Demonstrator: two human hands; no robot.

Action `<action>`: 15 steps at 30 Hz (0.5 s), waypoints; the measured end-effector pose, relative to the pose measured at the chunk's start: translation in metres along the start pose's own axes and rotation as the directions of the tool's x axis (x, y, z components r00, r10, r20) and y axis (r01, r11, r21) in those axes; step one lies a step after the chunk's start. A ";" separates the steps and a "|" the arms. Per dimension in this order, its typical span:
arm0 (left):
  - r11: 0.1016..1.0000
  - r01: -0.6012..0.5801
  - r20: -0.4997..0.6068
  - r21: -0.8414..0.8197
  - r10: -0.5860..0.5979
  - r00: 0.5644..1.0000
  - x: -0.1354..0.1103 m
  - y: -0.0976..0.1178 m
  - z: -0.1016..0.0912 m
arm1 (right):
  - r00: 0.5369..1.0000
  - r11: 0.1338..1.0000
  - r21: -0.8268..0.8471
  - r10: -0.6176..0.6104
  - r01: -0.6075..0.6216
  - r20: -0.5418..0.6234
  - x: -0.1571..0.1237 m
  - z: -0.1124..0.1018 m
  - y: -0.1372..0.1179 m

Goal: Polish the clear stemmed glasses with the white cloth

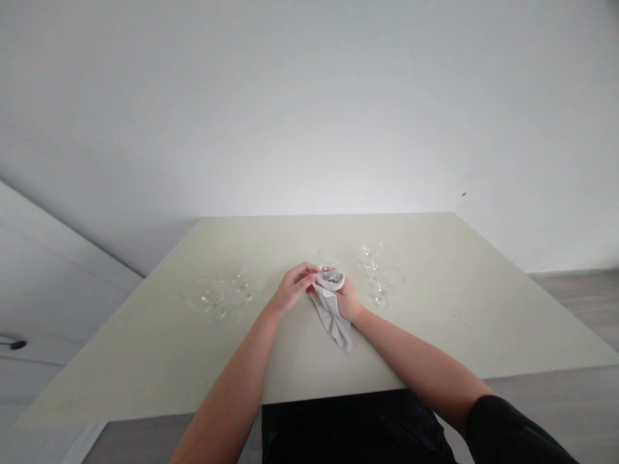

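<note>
Near the middle of the table, a pale grey cloth [333,316] is bunched in a ring around clear glass, and its loose end hangs toward me. My right hand [347,299] is closed around the cloth from the right side. On the left, my left hand [296,285] curls its fingers and thumb at the edge of a clear wine glass [331,276], partly covered by the cloth. A faint round glass outline [329,256] shows just beyond my fingers; whether it belongs to the held glass, I cannot tell.
Several clear stemmed glasses [213,296] stand grouped on the left of the pale table [309,380]. Another cluster of glasses [380,274] is close to the right of my right hand. A white wall [319,129] rises behind the table's far edge.
</note>
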State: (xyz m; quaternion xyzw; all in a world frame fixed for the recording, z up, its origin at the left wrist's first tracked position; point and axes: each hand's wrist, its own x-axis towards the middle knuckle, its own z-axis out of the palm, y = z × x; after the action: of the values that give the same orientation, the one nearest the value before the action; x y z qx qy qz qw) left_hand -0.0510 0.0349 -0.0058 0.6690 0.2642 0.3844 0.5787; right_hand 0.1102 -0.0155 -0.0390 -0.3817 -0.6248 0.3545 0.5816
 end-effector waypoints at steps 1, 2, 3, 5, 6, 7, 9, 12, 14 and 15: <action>0.999 -0.031 -0.029 0.034 0.032 0.999 -0.001 0.002 0.001 | 1.000 0.999 -0.051 -0.004 0.003 -0.014 -0.002 0.000 0.000; 0.995 -0.063 -0.059 0.078 0.068 0.996 -0.002 0.003 0.003 | 0.999 0.994 -0.108 -0.016 0.013 -0.027 -0.003 -0.001 0.001; 0.987 -0.095 -0.088 0.133 0.107 0.990 -0.003 0.005 0.005 | 0.999 0.985 -0.168 -0.036 0.030 -0.033 -0.005 -0.001 0.001; 0.953 -0.149 -0.142 0.263 0.191 0.971 -0.006 0.009 0.010 | 0.996 0.959 -0.272 -0.083 0.076 -0.014 -0.006 -0.002 0.001; 0.931 -0.168 -0.163 0.323 0.229 0.960 -0.007 0.011 0.013 | 0.993 0.945 -0.308 -0.114 0.105 -0.012 -0.006 -0.002 0.000; 0.912 -0.183 -0.177 0.368 0.262 0.949 -0.008 0.012 0.016 | 0.989 0.934 -0.330 -0.147 0.134 -0.014 -0.006 -0.003 0.000; 0.887 -0.202 -0.183 0.414 0.299 0.937 -0.009 0.013 0.020 | 0.979 0.923 -0.337 -0.202 0.183 -0.022 -0.005 -0.003 0.000; 0.879 -0.209 -0.179 0.430 0.310 0.934 -0.011 0.013 0.023 | 0.969 0.921 -0.322 -0.244 0.222 -0.030 -0.003 -0.004 0.001; 0.875 -0.212 -0.179 0.435 0.314 0.932 -0.011 0.012 0.023 | 0.970 0.925 -0.314 -0.241 0.216 -0.042 -0.003 -0.004 0.003; 0.872 -0.217 -0.175 0.439 0.320 0.931 -0.011 0.012 0.023 | 0.971 0.928 -0.309 -0.233 0.208 -0.047 -0.003 -0.003 0.004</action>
State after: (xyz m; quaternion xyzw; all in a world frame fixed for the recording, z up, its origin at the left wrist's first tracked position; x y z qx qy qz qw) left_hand -0.0394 0.0102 0.0026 0.7542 0.3115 0.4756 0.3285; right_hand 0.1138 -0.0165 -0.0433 -0.4076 -0.6860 0.1712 0.5779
